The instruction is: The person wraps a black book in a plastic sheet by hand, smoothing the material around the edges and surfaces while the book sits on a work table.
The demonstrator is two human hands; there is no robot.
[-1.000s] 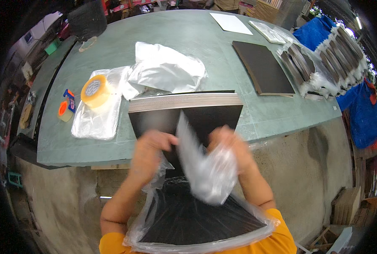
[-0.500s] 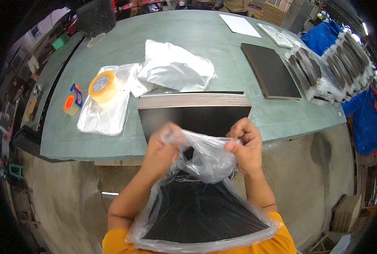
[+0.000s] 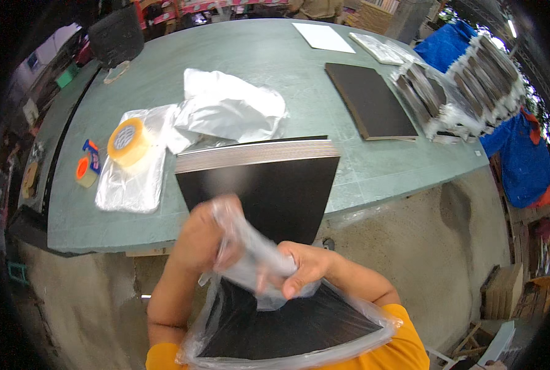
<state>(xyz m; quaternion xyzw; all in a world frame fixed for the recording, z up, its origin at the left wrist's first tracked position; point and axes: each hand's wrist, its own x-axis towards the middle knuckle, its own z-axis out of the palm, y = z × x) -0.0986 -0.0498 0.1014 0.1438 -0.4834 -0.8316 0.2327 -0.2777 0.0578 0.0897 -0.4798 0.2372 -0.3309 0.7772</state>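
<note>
My left hand (image 3: 204,237), blurred by motion, closes around one end of a gathered, clear plastic bag (image 3: 250,250). My right hand (image 3: 306,265) grips the bag's other end between thumb and fingers. Below both hands, clear plastic lies around a dark, flat piece (image 3: 287,327) close to my body; I cannot tell exactly what that piece is. Just beyond my hands, a thick black-covered stack of sheets (image 3: 262,191) leans at the table edge, its layered pale edges facing up. My hands and the plastic hide its lower part.
On the green table (image 3: 225,49) lie a tape roll (image 3: 130,142) on folded plastic (image 3: 133,191), a small orange-and-blue tape dispenser (image 3: 86,168), crumpled plastic (image 3: 231,111), a black book (image 3: 370,102), a white sheet (image 3: 323,38) and plastic-wrapped bundles (image 3: 487,80).
My hands have come lower and nearer my body, with the right moving leftward. The bag's stretched part is now bunched diagonally between them. The whole view has shifted slightly.
</note>
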